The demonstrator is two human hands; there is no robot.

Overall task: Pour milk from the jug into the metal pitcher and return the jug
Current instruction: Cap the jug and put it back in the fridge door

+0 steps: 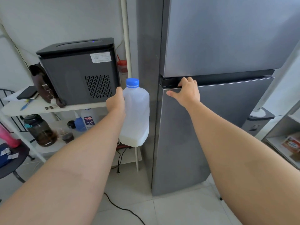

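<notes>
Two bare forearms reach forward from the near edge, over pale floor tiles [178, 208] with a black power cord [123, 208] trailing across them at near centre.

Left hand [115, 103]: wrapped around the left side of the milk jug [135, 114], on the handle side, thumb up near the jug's shoulder. Fingers are hidden behind the plastic. The jug hangs upright to the right of the palm, clear of any surface, its base well above the floor. Translucent white body, blue cap [132, 82] screwed on. Only a shallow band of milk shows at the bottom; the rest reads empty.

Right hand [186, 91]: on the fridge [211, 127], at the left end of the dark recess between the upper and lower doors. Fingers hook over the top edge of the lower door, fingertips out of sight inside the recess; thumb spread to the left along the door face. Both doors appear closed. Jug and right hand are apart, with the fridge's left edge between them.

Further left, past the jug: a white shelving unit [53, 108]. A black box-shaped appliance [78, 70] sits on the upper shelf, vent grille facing the camera. The lower shelf holds a dark jar [39, 129], a blue spray bottle [79, 122] and a milk carton [89, 121].
</notes>
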